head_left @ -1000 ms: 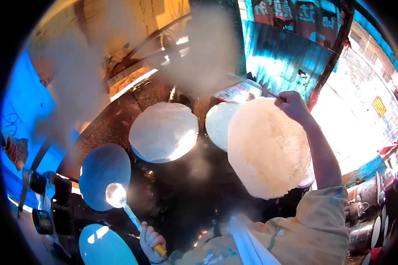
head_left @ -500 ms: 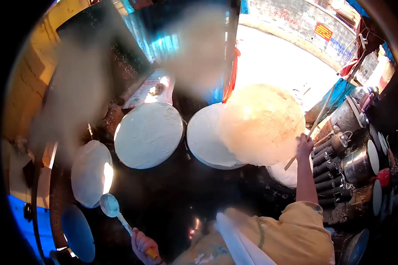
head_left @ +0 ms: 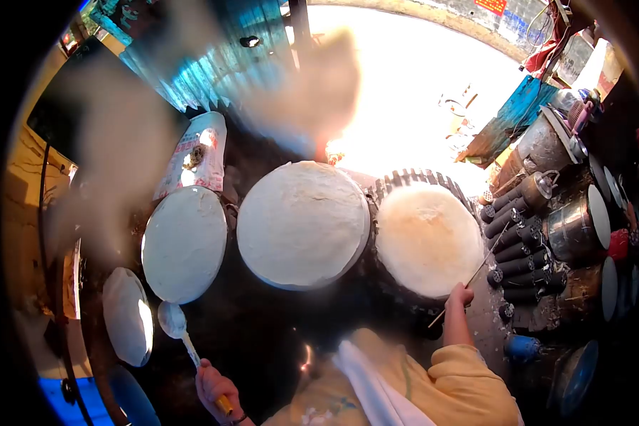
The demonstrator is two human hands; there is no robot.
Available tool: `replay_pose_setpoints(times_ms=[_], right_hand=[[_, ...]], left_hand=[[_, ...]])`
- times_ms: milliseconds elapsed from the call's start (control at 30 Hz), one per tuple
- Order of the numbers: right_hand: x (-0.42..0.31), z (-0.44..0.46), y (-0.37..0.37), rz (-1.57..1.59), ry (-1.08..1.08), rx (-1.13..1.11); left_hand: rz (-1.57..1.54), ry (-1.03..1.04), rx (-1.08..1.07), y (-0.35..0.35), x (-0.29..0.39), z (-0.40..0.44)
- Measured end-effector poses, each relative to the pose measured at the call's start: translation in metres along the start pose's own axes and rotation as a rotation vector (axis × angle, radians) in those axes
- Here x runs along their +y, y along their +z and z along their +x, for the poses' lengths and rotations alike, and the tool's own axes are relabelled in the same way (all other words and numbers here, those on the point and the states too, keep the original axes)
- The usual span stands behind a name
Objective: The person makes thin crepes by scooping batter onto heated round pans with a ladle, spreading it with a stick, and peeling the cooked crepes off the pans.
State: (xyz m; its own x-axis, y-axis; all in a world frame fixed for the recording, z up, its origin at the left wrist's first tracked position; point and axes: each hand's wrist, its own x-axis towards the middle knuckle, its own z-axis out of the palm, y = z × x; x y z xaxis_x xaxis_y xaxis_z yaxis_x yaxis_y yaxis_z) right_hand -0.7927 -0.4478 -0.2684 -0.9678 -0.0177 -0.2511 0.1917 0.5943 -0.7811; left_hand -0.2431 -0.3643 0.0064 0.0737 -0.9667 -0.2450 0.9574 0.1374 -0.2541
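Observation:
My left hand is closed round the handle of a ladle, whose pale, coated bowl hangs by the rounds on the left. Between the fingers of my right hand is a thin stick, slanting beside the rightmost round. That round is a large thin flatbread, lightly browned in its middle, lying on a dark-rimmed round griddle. A wide white round lies beside it. Farther left are another white round and a smaller-looking one.
Several dark cylindrical briquettes and metal pots stand to the right. A printed bag sits behind the left rounds. Blue corrugated sheeting rises at the back. Blurred smears cover parts of the upper left view.
The browned flatbread, raised over the right rounds before, now appears to lie flat on the rightmost griddle. My right hand and stick are lower. The view has shifted; the ladle stays in my left hand.

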Motion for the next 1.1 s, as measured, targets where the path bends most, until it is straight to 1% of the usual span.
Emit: replay_pose_setpoints(times_ms=[33,67,100,167,200,233,267,300,333,367,400,467,500,533,567,600,633,667,700,733,767,800,833,900,933,967,1000,1067,1100], right_hand=[[0.011,0.02,0.002,-0.082,-0.057,0.044],[0.007,0.026,-0.001,-0.17,-0.121,0.085],[0.008,0.027,-0.004,-0.087,-0.106,0.072],[-0.014,0.004,-0.018,0.081,-0.108,0.061],[0.007,0.028,-0.013,-0.134,-0.114,0.054],[0.019,0.042,-0.01,-0.174,-0.059,0.077],[-0.014,0.0,-0.028,-0.038,-0.047,0.006],[0.013,0.036,-0.017,-0.167,0.02,0.123],[0.013,0.042,-0.018,-0.298,-0.046,0.165],[0.01,0.046,-0.016,-0.398,-0.074,0.125],[0.01,0.051,-0.001,-0.444,-0.165,0.02],[-0.001,0.052,0.034,-0.22,-0.28,0.126],[-0.019,0.023,0.052,-0.007,-0.217,-0.052],[-0.042,-0.028,0.061,0.214,-0.129,-0.225],[-0.072,-0.081,0.058,0.2,-0.038,-0.556],[-0.091,-0.13,0.064,0.263,-0.066,-0.705],[-0.105,-0.175,0.074,0.267,-0.159,-0.824],[-0.119,-0.251,0.087,0.23,-0.246,-1.201],[-0.124,-0.305,0.078,0.238,-0.33,-1.285],[-0.123,-0.353,0.066,0.172,-0.408,-1.384],[-0.114,-0.387,0.063,0.108,-0.417,-1.519],[-0.099,-0.402,0.077,0.012,-0.515,-1.722],[-0.087,-0.436,0.063,-0.1,-0.524,-1.781],[-0.059,-0.494,0.013,-0.291,-0.691,-1.954],[-0.039,-0.508,0.002,-0.382,-0.77,-2.022],[-0.014,-0.508,0.016,-0.527,-0.799,-2.149],[0.005,-0.518,0.002,-0.607,-0.846,-2.234],[0.029,-0.536,-0.039,-0.785,-0.884,-2.342],[0.045,-0.533,-0.033,-0.872,-0.864,-2.409]], left_hand=[[0.001,-0.022,-0.015,-0.001,-0.001,0.003],[-0.002,-0.037,-0.027,0.003,-0.006,0.004],[-0.008,-0.032,-0.03,0.003,-0.007,0.005],[-0.035,-0.019,-0.053,0.001,-0.007,0.004],[-0.059,-0.01,-0.081,-0.002,-0.004,0.0],[-0.064,0.005,-0.095,-0.004,-0.001,-0.004],[-0.064,0.042,-0.084,-0.007,0.004,-0.011],[-0.072,0.088,-0.066,-0.004,0.005,-0.021],[-0.105,0.105,-0.071,-0.003,0.01,-0.033],[-0.121,0.138,-0.094,-0.005,0.018,-0.046],[-0.143,0.186,-0.095,-0.009,0.027,-0.062],[-0.126,0.312,-0.146,-0.014,0.039,-0.096],[-0.12,0.389,-0.17,-0.02,0.046,-0.115],[-0.111,0.446,-0.202,-0.029,0.055,-0.133],[-0.121,0.492,-0.224,-0.035,0.061,-0.151],[-0.091,0.592,-0.242,-0.043,0.066,-0.171],[-0.063,0.692,-0.25,-0.05,0.068,-0.192],[-0.09,0.859,-0.237,-0.061,0.065,-0.229],[-0.091,0.962,-0.21,-0.067,0.06,-0.247],[-0.093,1.061,-0.179,-0.073,0.056,-0.262],[-0.108,1.093,-0.187,-0.082,0.053,-0.28],[-0.141,1.169,-0.176,-0.094,0.048,-0.297],[-0.176,1.243,-0.164,-0.107,0.044,-0.312],[-0.269,1.301,-0.149,-0.146,0.036,-0.342],[-0.342,1.326,-0.131,-0.161,0.03,-0.355],[-0.428,1.381,0.043,-0.162,0.024,-0.363],[-0.438,1.363,0.108,-0.18,0.022,-0.375],[-0.57,1.332,0.06,-0.231,0.022,-0.4],[-0.384,1.353,0.209,-0.257,0.023,-0.41]])
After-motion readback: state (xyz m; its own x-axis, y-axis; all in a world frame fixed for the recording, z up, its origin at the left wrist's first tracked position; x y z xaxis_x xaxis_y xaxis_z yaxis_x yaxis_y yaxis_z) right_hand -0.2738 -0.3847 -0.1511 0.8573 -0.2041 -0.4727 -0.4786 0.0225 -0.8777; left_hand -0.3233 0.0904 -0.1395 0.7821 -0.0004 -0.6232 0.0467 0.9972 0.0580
